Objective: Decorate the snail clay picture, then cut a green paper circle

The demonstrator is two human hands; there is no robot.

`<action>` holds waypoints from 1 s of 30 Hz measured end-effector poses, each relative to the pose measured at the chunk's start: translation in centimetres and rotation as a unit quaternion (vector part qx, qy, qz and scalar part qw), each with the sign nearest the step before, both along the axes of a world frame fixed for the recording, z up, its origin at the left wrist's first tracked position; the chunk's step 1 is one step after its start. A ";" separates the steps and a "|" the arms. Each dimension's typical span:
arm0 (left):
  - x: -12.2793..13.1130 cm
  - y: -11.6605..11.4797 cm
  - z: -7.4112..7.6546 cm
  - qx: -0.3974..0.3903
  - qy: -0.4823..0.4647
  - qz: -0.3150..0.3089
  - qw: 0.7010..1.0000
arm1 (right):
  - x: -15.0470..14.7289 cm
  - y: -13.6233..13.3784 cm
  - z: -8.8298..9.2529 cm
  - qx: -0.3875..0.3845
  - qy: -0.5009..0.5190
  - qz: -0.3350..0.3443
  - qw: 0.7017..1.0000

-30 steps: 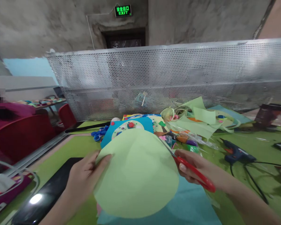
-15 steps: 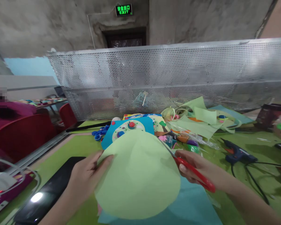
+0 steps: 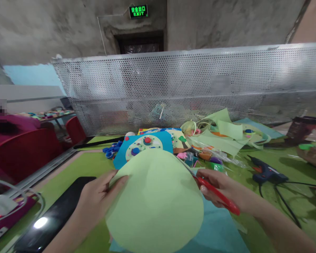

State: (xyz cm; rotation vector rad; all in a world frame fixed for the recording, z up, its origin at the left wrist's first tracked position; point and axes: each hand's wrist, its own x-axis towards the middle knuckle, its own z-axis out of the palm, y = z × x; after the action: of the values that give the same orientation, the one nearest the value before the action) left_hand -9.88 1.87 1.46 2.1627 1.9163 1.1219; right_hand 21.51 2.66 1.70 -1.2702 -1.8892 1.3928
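Observation:
A rounded sheet of light green paper (image 3: 158,203) is held up over the table at the centre. My left hand (image 3: 102,191) pinches its left edge, thumb on top and the other fingers behind. On the right, my right hand (image 3: 216,186) is closed round the handles of red scissors (image 3: 221,196). The scissor blades lie along the paper's upper right edge. Blue paper (image 3: 216,228) lies beneath the green sheet. Behind it, a blue card (image 3: 165,140) bears a pale oval with red and blue pieces, partly covered by the sheet.
A black phone-like slab (image 3: 60,211) lies left, beside a purple power strip (image 3: 15,214). Green paper scraps (image 3: 218,140) are heaped back right. A glue gun (image 3: 268,172) with its cord and a dark cup (image 3: 302,130) stand right. A person in pink (image 3: 18,126) is far left.
The green sheet has tipped slightly, its top edge a little lower and its bottom edge nearer me. The right hand and scissors have shifted very slightly left.

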 end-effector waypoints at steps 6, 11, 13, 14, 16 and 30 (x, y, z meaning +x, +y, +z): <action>-0.2 -0.1 -0.3 -0.034 0.011 -0.011 0.999 | -0.2 -0.3 0.2 0.002 0.011 0.004 1.000; -0.2 0.0 -0.3 -0.022 0.008 -0.020 1.000 | -0.2 -0.5 0.7 0.010 -0.015 0.010 1.000; -0.2 0.0 -0.3 -0.017 0.011 -0.021 1.000 | -0.2 -0.4 0.7 0.012 -0.019 0.018 1.000; -0.2 -0.1 -0.3 -0.016 0.013 -0.022 1.000 | -0.2 -0.4 0.7 0.014 -0.021 0.020 0.999; -0.2 -0.1 -0.2 -0.021 0.019 -0.026 0.999 | -0.3 -0.4 0.8 0.020 -0.028 0.024 0.999; -0.2 -0.2 -0.4 -0.062 0.038 -0.043 0.996 | -0.5 -0.5 1.0 0.062 -0.058 0.036 0.996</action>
State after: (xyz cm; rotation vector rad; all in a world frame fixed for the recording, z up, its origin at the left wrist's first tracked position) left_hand -10.09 1.64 1.06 2.2279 1.8481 0.8932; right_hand 20.99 2.12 2.65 -1.2570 -2.0833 1.2398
